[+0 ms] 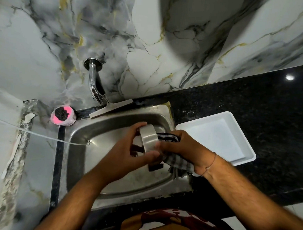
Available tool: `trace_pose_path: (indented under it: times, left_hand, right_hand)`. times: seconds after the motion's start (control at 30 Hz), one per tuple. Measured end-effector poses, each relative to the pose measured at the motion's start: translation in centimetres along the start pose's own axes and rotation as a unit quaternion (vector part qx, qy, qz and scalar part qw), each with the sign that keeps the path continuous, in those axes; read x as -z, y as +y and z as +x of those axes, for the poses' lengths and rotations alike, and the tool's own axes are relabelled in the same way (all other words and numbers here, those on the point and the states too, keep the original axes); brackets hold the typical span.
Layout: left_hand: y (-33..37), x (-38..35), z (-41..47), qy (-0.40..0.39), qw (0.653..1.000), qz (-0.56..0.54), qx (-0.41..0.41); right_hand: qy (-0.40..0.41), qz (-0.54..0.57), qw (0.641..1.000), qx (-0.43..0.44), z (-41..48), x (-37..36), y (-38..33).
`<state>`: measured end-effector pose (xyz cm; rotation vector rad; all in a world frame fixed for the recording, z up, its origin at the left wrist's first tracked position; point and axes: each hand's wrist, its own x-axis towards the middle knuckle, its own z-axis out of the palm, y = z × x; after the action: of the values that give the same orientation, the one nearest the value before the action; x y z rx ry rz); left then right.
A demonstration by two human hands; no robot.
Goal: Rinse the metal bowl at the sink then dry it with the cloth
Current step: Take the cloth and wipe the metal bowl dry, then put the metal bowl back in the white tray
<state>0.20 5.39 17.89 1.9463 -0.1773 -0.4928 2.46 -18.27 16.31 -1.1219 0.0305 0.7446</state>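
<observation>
Now the drying: above the sink [83, 156] basin, the left hand [126, 149] grips the metal bowl [148, 139] on edge, while the right hand [182, 149] clutches the checked cloth [177, 163] against it. Turning the bowl steadily should reach every wet patch; the tap [95, 85] beyond looks off.

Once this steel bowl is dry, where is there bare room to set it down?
The white rectangular plastic tray right of the steel sink is empty, and the black granite counter beyond it is bare. The sink's back left corner is crowded by the pink tub holding a dark scrubber and the chrome wall tap.
</observation>
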Motion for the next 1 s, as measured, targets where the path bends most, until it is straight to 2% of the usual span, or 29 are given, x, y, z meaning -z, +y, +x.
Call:
trace_pose_path:
  times: [0.03, 0.1, 0.2, 0.27, 0.33, 0.4, 0.43, 0.5, 0.6, 0.67, 0.73, 0.8, 0.87, 0.93, 1.0]
  left_hand:
    - [0.0, 0.2, 0.0, -0.016, 0.999, 0.026, -0.016]
    - [-0.3, 0.1, 0.0, -0.029, 0.983, 0.147, -0.105]
    - [-1.2, -0.8, 0.0, -0.009, 0.911, 0.334, -0.244]
    - [-2.0, -2.1, -0.2, 0.010, 0.883, 0.363, -0.298]
    - [-2.9, -3.0, -0.3, 0.019, 0.872, 0.366, -0.325]
    - [-3.4, -3.0, 0.0, 0.018, 0.858, 0.371, -0.354]
    - [-3.6, -2.9, 0.2, 0.022, 0.858, 0.368, -0.358]
    - [-3.6, -2.9, 0.5, 0.054, 0.885, 0.318, -0.337]
    - [-3.5, -4.2, 0.8, 0.124, 0.936, 0.181, -0.275]
    - [-3.8, -5.2, 1.1, 0.159, 0.949, 0.121, -0.245]
    - [-4.3, -6.1, 1.7, 0.165, 0.956, 0.115, -0.214]
    - [-5.0, -7.2, 2.7, 0.151, 0.957, 0.143, -0.200]
    - [-5.7, -8.8, 4.2, 0.125, 0.956, 0.174, -0.199]
    - [-6.2, -10.7, 6.2, 0.089, 0.954, 0.203, -0.200]
    - [-6.5, -12.7, 8.3, 0.061, 0.952, 0.227, -0.198]
  right_hand:
    - [0.010, 0.020, 1.000, -0.017, 0.1, -0.2, 0.3]
    - [0.022, 0.073, 0.995, -0.065, 0.3, -0.3, 0.6]
    - [0.017, 0.191, 0.975, -0.115, 0.1, -0.2, 0.4]
    - [0.032, 0.195, 0.969, -0.149, 0.1, -0.2, 0.4]
    - [0.007, 0.278, 0.942, -0.190, 0.3, -0.1, 0.7]
    - [0.020, 0.333, 0.927, -0.172, -0.1, 0.1, 1.1]
    - [0.039, 0.301, 0.943, -0.137, -0.4, 0.6, 1.6]
    - [0.115, 0.243, 0.960, -0.075, -1.4, 1.4, 2.3]
    - [0.183, 0.254, 0.949, -0.034, -2.7, 4.3, 2.5]
    - [0.180, 0.292, 0.939, -0.024, -3.7, 7.1, 2.3]
    - [0.188, 0.310, 0.932, -0.011, -5.0, 10.6, 2.4]
    - [0.239, 0.233, 0.942, -0.035, -6.3, 14.5, 3.3]
    - [0.307, 0.100, 0.945, -0.056, -6.9, 18.3, 4.4]
    - [0.396, -0.057, 0.914, -0.075, -6.6, 21.9, 5.6]
    - [0.431, -0.179, 0.882, -0.072, -5.6, 24.9, 6.6]
